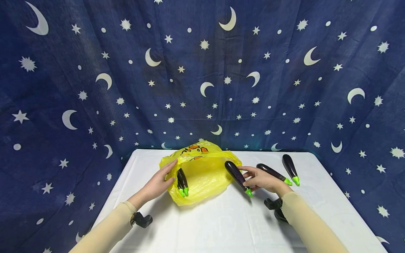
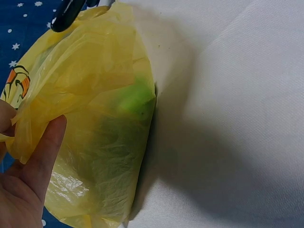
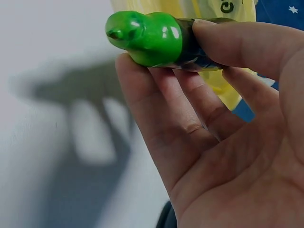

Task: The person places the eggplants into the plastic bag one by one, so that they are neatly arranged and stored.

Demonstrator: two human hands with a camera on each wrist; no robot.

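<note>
Held eggplant (image 1: pixel 235 173): seemingly being bagged; next move likely calls for guiding its dark end inside.
Right grip (image 1: pixel 262 180): thumb and fingers closed around it near the green cap, which projects beyond them.
Yellow bag (image 1: pixel 205 182): mouth open, two eggplants (image 1: pixel 182 179) inside.
Left grip (image 1: pixel 159 182): pinching the bag's left rim.
Bench (image 1: pixel 221 228): two loose eggplants (image 1: pixel 288 167) rightward.

Curtained-off spot, room type unclear
Navy cloth (image 1: pixel 190 119) printed with moons and stars hangs around a white-covered counter (image 1: pixel 215 228).
</note>
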